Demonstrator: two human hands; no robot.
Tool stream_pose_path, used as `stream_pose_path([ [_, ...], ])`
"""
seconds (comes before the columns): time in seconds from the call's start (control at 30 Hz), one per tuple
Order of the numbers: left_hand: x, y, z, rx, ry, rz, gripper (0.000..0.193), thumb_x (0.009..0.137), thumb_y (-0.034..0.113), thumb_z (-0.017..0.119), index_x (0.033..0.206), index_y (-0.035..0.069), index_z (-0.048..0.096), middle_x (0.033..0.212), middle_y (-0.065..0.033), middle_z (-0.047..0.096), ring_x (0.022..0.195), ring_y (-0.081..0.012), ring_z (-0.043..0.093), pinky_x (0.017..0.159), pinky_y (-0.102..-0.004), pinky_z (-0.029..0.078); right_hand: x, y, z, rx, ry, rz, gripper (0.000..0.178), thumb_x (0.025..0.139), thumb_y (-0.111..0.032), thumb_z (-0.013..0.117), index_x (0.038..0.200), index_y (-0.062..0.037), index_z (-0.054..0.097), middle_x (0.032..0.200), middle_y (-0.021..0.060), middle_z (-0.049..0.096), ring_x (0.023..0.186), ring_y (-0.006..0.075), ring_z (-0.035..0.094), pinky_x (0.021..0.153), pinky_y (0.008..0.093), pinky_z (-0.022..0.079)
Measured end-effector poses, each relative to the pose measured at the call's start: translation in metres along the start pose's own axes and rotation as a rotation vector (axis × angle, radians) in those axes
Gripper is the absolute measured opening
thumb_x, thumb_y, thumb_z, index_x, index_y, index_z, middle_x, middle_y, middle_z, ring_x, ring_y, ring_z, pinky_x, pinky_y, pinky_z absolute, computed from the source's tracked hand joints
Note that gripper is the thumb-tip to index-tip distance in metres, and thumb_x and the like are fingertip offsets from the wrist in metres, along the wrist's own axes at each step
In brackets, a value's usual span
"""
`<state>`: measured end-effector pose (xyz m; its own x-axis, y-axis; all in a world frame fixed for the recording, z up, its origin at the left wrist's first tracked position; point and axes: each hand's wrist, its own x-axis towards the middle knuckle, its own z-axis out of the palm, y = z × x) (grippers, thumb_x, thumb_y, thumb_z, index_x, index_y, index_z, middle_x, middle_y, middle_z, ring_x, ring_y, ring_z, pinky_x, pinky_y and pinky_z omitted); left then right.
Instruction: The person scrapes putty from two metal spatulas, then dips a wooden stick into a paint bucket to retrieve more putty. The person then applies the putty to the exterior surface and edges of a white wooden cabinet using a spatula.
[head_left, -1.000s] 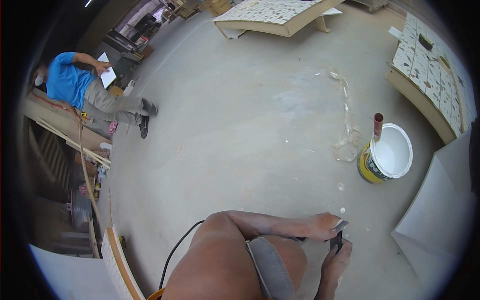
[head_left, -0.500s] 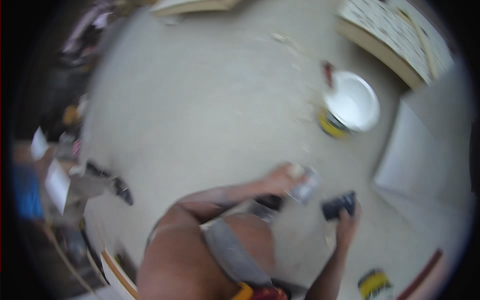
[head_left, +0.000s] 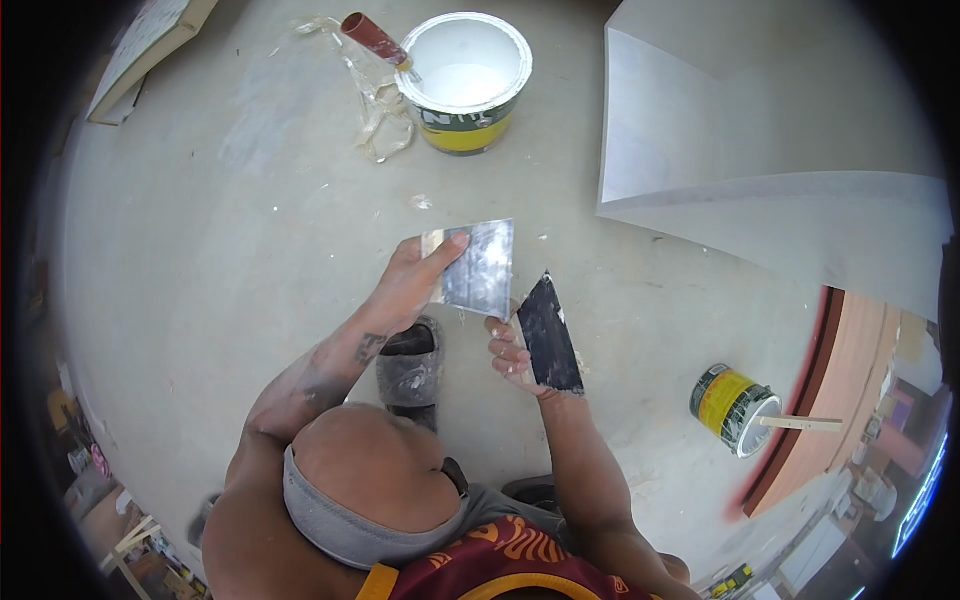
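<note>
Across the pale grey concrete floor (head_left: pixel 250 330): marked with white specks and smears.
Large white smooth-faced panel unit (head_left: pixel 680 120): standing at upper right.
Wood-brown board with dark red edge (head_left: pixel 845 380): lying at far right.
Big green-and-yellow bucket with white rim (head_left: pixel 465 137): set at top centre, white inside, with red-brown tubular handle (head_left: pixel 372 36) slanting over left rim; crumpled clear plastic film (head_left: pixel 385 125) beside.
Small yellow-and-green bucket (head_left: pixel 722 400): placed near the board, with pale wooden stick (head_left: pixel 808 424) at mouth.
Bare left hand (head_left: pixel 405 287): pinching silver flat metal scraper (head_left: pixel 482 268) by pale edge, thumb uppermost, above floor.
Bare right hand (head_left: pixel 512 358): gripping dark smeared flat scraper (head_left: pixel 552 340) by pale edge, fingers curled.
Scraper corners: close together; contact cannot be told.
</note>
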<state>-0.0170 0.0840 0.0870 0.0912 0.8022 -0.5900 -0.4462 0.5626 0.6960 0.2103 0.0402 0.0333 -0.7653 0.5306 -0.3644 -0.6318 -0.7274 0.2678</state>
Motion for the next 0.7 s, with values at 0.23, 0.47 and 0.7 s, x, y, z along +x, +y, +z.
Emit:
stream_pose_path([
  [0.23,0.004,-0.002,0.011,0.235,-0.061,0.073,0.029,0.102,0.026,0.060,0.105,-0.001,0.069,0.091,-0.0022,0.070,0.082,-0.0080,0.064,0.073,-0.0269,0.053,0.010,0.020,-0.003,-0.005,-0.075,0.183,0.058,0.098,-0.055,0.049,0.113,0.0005,0.055,0.086,0.0092,0.052,0.057,0.0163,0.049,0.052,0.0299,0.043],
  [0.47,-0.009,-0.016,0.017,0.602,-0.272,0.080,0.034,0.097,0.032,0.068,0.091,-0.001,0.067,0.074,0.0010,0.062,0.071,-0.0074,0.053,0.064,-0.0279,0.047,0.011,0.015,-0.029,-0.302,0.082,-0.023,0.050,0.098,-0.052,0.048,0.116,-0.0065,0.058,0.086,0.0093,0.062,0.056,0.0167,0.050,0.046,0.0283,0.042],
  [0.7,-0.016,-0.030,0.026,0.755,-0.422,0.064,0.021,0.096,0.020,0.061,0.095,-0.001,0.066,0.078,-0.0043,0.066,0.075,-0.0084,0.058,0.068,-0.0281,0.050,0.040,0.022,-0.013,-0.204,0.202,-0.276,0.042,0.100,-0.042,0.050,0.119,-0.0053,0.056,0.096,0.0094,0.062,0.074,0.0187,0.056,0.065,0.0324,0.049],
])
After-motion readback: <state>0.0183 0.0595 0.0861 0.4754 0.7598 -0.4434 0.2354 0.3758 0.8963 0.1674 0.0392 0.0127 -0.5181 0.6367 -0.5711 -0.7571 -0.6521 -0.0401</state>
